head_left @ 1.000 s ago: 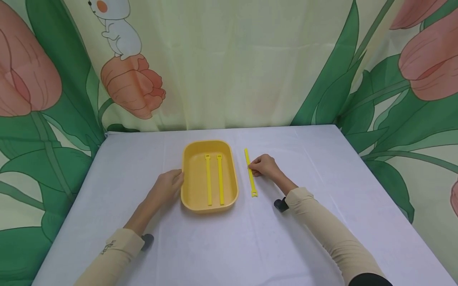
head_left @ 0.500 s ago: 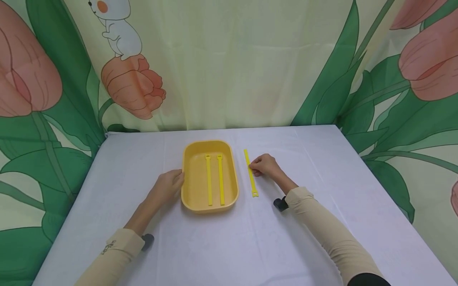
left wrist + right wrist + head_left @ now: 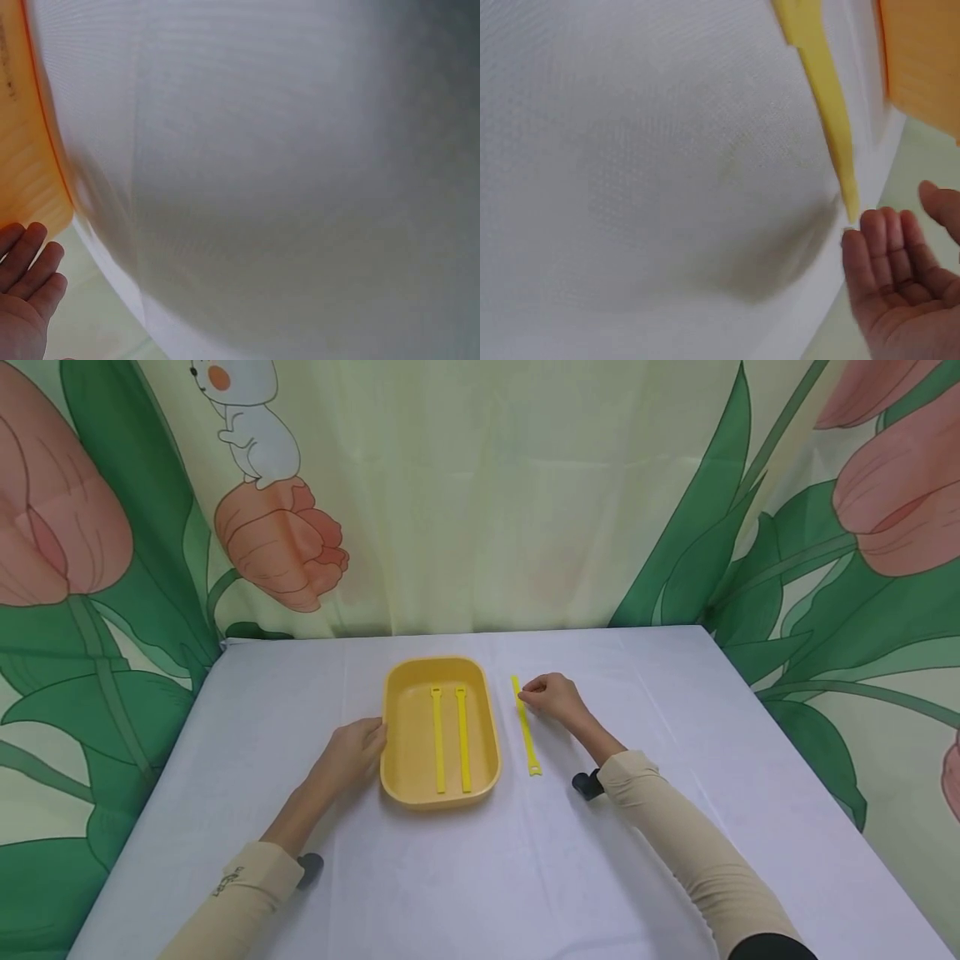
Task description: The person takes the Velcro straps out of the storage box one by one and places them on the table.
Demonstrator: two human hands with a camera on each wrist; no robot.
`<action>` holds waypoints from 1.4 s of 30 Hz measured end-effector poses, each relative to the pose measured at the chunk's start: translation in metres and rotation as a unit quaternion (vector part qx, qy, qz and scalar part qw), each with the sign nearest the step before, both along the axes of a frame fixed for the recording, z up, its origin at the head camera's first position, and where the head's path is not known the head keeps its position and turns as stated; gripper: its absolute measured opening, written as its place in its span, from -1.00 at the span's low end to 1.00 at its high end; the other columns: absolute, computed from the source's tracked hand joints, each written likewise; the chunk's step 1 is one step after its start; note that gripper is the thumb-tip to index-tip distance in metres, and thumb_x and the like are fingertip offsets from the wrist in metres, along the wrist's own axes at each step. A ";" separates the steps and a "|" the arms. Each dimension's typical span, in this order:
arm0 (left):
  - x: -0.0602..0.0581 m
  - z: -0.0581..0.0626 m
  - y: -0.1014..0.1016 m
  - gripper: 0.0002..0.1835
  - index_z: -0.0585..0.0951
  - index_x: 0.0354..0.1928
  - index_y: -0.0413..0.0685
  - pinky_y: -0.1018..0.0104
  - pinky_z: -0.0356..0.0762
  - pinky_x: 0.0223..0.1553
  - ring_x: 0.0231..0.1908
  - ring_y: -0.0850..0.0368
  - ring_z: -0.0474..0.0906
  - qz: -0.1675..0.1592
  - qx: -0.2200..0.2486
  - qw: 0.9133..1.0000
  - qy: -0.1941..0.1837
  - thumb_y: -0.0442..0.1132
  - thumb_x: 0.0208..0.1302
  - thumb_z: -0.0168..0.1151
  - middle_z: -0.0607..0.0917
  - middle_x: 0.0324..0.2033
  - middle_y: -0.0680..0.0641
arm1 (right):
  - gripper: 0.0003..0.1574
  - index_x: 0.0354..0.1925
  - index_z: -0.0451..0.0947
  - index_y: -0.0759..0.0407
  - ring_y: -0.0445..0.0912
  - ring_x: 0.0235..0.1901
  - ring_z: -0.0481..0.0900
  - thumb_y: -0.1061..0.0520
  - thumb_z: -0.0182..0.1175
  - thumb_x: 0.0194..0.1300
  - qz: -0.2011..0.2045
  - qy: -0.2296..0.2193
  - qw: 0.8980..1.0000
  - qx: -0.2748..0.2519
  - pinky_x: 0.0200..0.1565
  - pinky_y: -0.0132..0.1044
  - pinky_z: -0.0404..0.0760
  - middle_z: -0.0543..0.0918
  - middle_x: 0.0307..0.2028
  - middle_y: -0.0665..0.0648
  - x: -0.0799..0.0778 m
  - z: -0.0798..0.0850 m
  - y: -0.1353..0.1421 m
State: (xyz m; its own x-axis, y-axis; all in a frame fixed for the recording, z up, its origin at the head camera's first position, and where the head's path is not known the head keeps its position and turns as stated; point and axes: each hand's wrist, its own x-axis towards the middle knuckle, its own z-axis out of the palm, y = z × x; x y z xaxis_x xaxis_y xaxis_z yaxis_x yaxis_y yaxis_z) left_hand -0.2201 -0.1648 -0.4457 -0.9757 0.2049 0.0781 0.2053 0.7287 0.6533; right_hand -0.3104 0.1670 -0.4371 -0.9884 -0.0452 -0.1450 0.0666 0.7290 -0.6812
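On the white cloth, right of a yellow tray (image 3: 397, 785), lies a flat yellow cable tie (image 3: 528, 739), its slotted head toward me. My right hand (image 3: 558, 697) is over its far part, fingertips at the strip's edge. In the right wrist view the fingers (image 3: 889, 255) are slightly bent, with the thumb apart from them, close to the tie's narrow end (image 3: 847, 199). My left hand (image 3: 351, 750) rests against the tray's left side. Its fingers (image 3: 34, 259) lie fairly straight along the outer wall in the left wrist view. Two similar ties (image 3: 438, 743) lie side by side in the tray.
A white cloth (image 3: 660, 710) covers the table. Behind its far edge hangs a curtain (image 3: 495, 510) printed with tulips and a white animal. Dark wrist devices (image 3: 587, 785) sit at both cuffs.
My right hand has moved a little away from me along the cable tie, toward its far end. The tie, the tray and my left hand stay nearly where they were.
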 end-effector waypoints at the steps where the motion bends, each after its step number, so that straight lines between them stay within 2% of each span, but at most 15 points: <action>1: 0.000 0.000 0.000 -0.59 0.52 0.08 -0.34 -0.06 0.37 0.16 0.14 -0.22 0.41 0.001 0.001 1.000 -0.002 -0.18 0.44 -0.14 0.57 0.04 -0.28 | -0.65 -0.12 0.61 0.29 -0.05 -0.34 0.57 0.07 0.28 0.21 0.013 0.021 1.000 -0.004 -0.29 -0.33 0.58 0.66 -0.32 0.17 0.000 0.000 -0.002; 5: -0.001 -0.002 0.001 -0.59 0.54 0.08 -0.30 -0.05 0.35 0.17 0.15 -0.19 0.40 0.008 0.003 1.000 -0.019 -0.16 0.44 -0.13 0.58 0.05 -0.24 | -0.63 -0.07 0.58 0.31 -0.02 -0.21 0.61 0.11 0.28 0.21 0.060 0.096 0.993 -0.043 -0.16 -0.24 0.62 0.66 -0.19 0.19 0.000 0.001 -0.009; 10: -0.002 -0.003 0.001 -0.60 0.55 0.06 -0.27 -0.06 0.34 0.18 0.15 -0.18 0.41 0.012 0.002 1.000 -0.029 -0.15 0.44 -0.12 0.59 0.04 -0.22 | -0.64 -0.04 0.56 0.30 -0.03 -0.16 0.61 0.14 0.27 0.23 0.101 0.170 0.976 -0.087 -0.07 -0.25 0.60 0.65 -0.15 0.16 0.002 0.007 -0.021; 16: -0.003 -0.005 0.000 -0.61 0.56 0.01 -0.28 -0.06 0.35 0.17 0.15 -0.19 0.41 0.012 0.000 1.000 -0.027 -0.14 0.43 -0.12 0.60 0.02 -0.23 | -0.65 -0.04 0.54 0.31 -0.06 -0.16 0.60 0.20 0.28 0.21 0.160 0.202 0.959 -0.121 -0.04 -0.33 0.58 0.64 -0.15 0.15 0.006 0.011 -0.036; 24: 0.000 -0.004 -0.001 -0.60 0.53 0.07 -0.31 -0.07 0.35 0.17 0.15 -0.21 0.40 0.007 0.004 1.000 -0.017 -0.17 0.43 -0.11 0.57 0.05 -0.26 | -0.64 -0.03 0.54 0.34 -0.04 -0.12 0.58 0.20 0.27 0.22 0.249 0.199 0.944 -0.082 -0.03 -0.21 0.58 0.63 -0.10 0.15 0.009 0.012 -0.056; 31: -0.002 -0.003 -0.002 -0.59 0.50 0.10 -0.35 -0.06 0.36 0.16 0.15 -0.22 0.40 0.004 0.008 1.000 -0.010 -0.18 0.42 -0.11 0.55 0.07 -0.28 | -0.57 0.04 0.51 0.34 -0.04 -0.05 0.54 0.18 0.26 0.24 0.328 0.151 0.932 -0.040 0.04 -0.29 0.51 0.60 -0.03 0.18 0.008 0.012 -0.067; 36: -0.004 -0.003 -0.001 -0.60 0.51 0.09 -0.37 -0.05 0.36 0.16 0.14 -0.22 0.41 0.001 0.007 1.000 0.000 -0.19 0.42 -0.09 0.56 0.06 -0.30 | -0.58 0.06 0.51 0.31 -0.06 -0.01 0.53 0.19 0.24 0.25 0.366 0.117 0.923 -0.014 0.06 -0.34 0.49 0.60 -0.02 0.13 0.011 0.013 -0.076; 42: -0.004 -0.003 -0.001 -0.60 0.52 0.07 -0.36 -0.05 0.36 0.16 0.15 -0.23 0.40 0.006 0.001 1.000 -0.005 -0.19 0.42 -0.10 0.56 0.05 -0.30 | -0.61 0.08 0.51 0.28 -0.06 0.00 0.53 0.23 0.20 0.27 0.409 0.094 0.907 0.029 0.06 -0.30 0.50 0.60 -0.01 0.15 0.015 0.014 -0.086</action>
